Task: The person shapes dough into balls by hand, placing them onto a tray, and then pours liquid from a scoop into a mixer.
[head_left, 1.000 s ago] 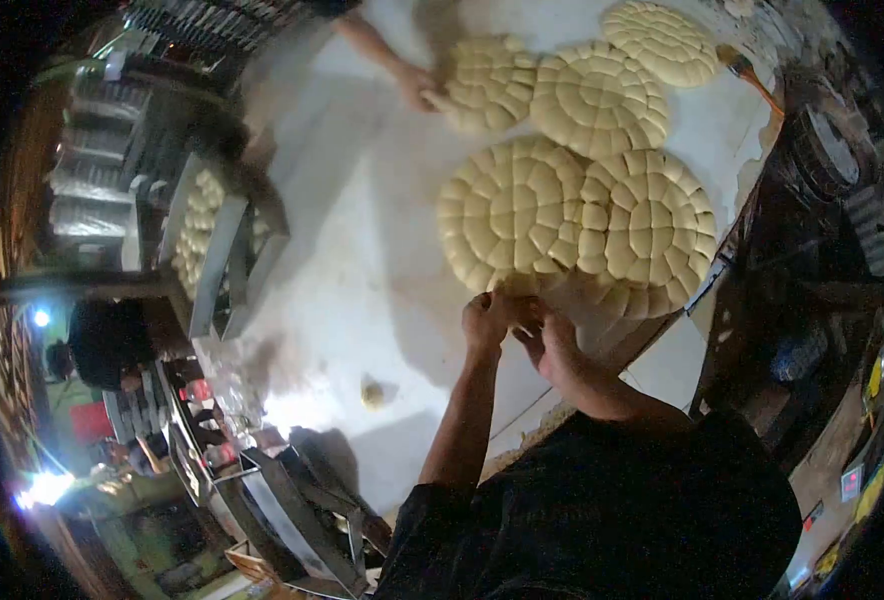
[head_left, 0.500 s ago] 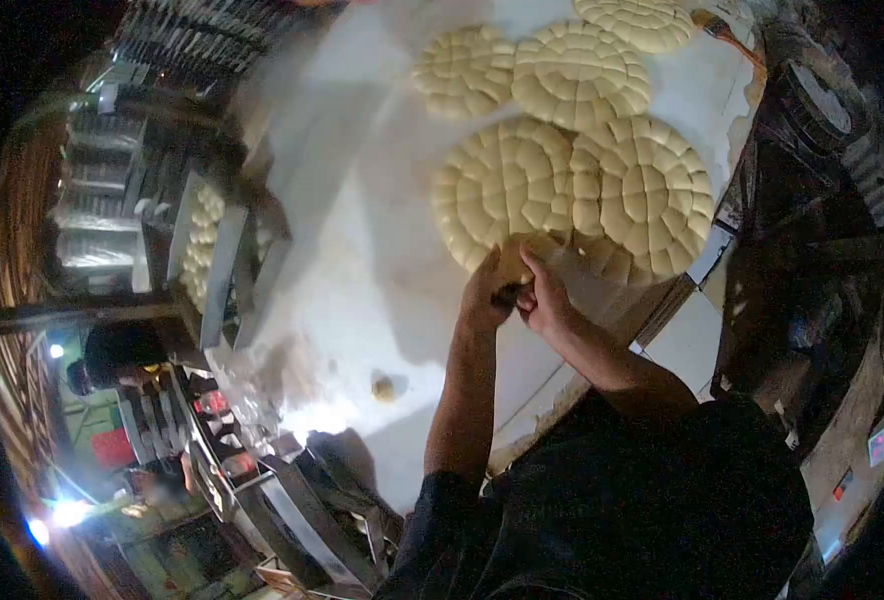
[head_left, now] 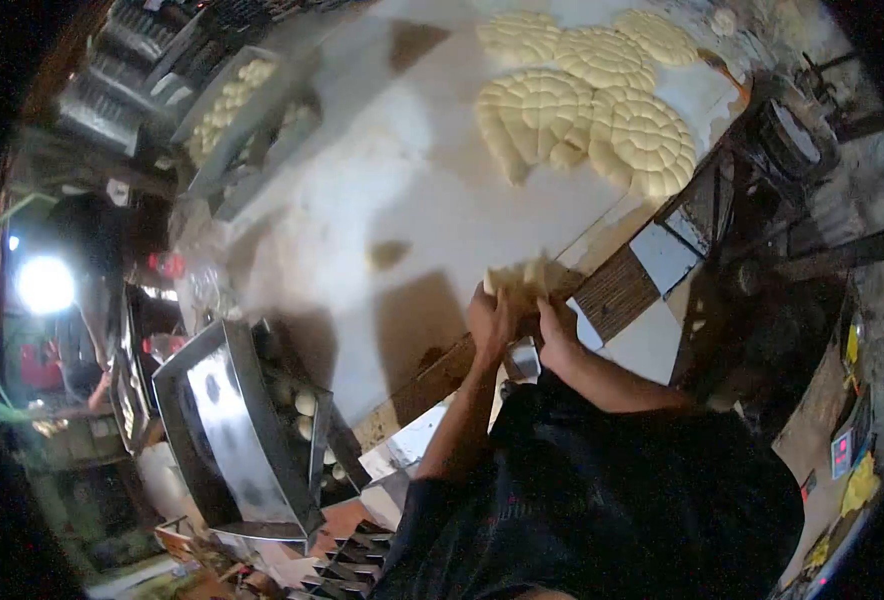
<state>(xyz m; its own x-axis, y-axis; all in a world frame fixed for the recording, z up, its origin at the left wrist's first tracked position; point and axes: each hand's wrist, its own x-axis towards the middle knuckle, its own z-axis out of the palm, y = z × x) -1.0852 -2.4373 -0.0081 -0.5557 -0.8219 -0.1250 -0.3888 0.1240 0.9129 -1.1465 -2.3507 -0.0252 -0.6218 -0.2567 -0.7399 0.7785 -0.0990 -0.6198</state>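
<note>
Both hands are close together above the table's near edge. Between them is a pale lump of dough (head_left: 518,278), blurred at its top. My left hand (head_left: 492,322) grips its left side with bent fingers, and my right hand (head_left: 556,332) holds the right side. Farther back lie several flat rounds of dough scored into pieces; the nearest are the left round (head_left: 534,112) and the right round (head_left: 644,140). The left round has a ragged near edge with a gap. A small dough piece (head_left: 566,154) sits between these two.
A pale worktable (head_left: 432,220) spans the middle. A brush (head_left: 727,72) lies at its right edge. Metal trays, one tray (head_left: 224,395) at lower left, stand beside it. Dough balls (head_left: 234,95) fill a tray at upper left. Another person (head_left: 87,270) is at far left.
Both hands have drawn back from the dough rounds to the near edge, carrying dough. The near part of the rounds is gone from its place. The camera view has shifted.
</note>
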